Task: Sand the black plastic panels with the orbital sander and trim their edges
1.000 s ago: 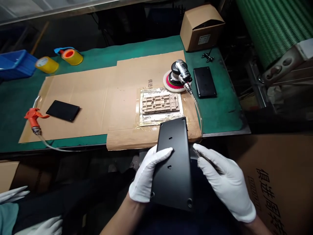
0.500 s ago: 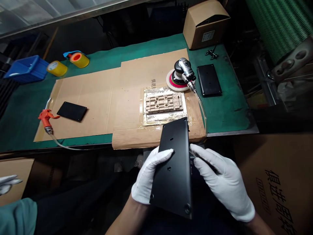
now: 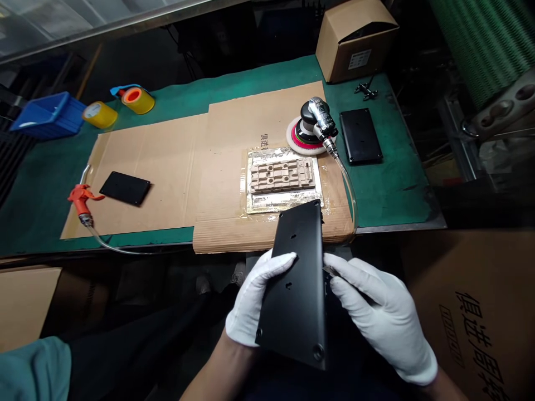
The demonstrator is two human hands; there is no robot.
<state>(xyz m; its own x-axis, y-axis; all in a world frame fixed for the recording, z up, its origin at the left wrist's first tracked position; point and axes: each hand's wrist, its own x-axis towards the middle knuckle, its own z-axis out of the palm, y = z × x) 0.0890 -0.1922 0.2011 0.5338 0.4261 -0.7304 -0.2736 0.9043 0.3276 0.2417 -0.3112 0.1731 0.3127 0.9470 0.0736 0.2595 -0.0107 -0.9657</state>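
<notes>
Close by at six o'clock, the left hand (image 3: 256, 298) is holding the black panel (image 3: 298, 306), thumb resting on its face, other fingers hiding behind. At the panel's three o'clock edge, the right hand (image 3: 382, 314) is pinching a small dark tool (image 3: 329, 270) between nearly closed fingertips. The panel is looking stiff and light, maybe slippery and easy to scratch; holding its long edges is likely working best. Past it, at twelve o'clock, a tan block (image 3: 283, 175) is lying.
</notes>
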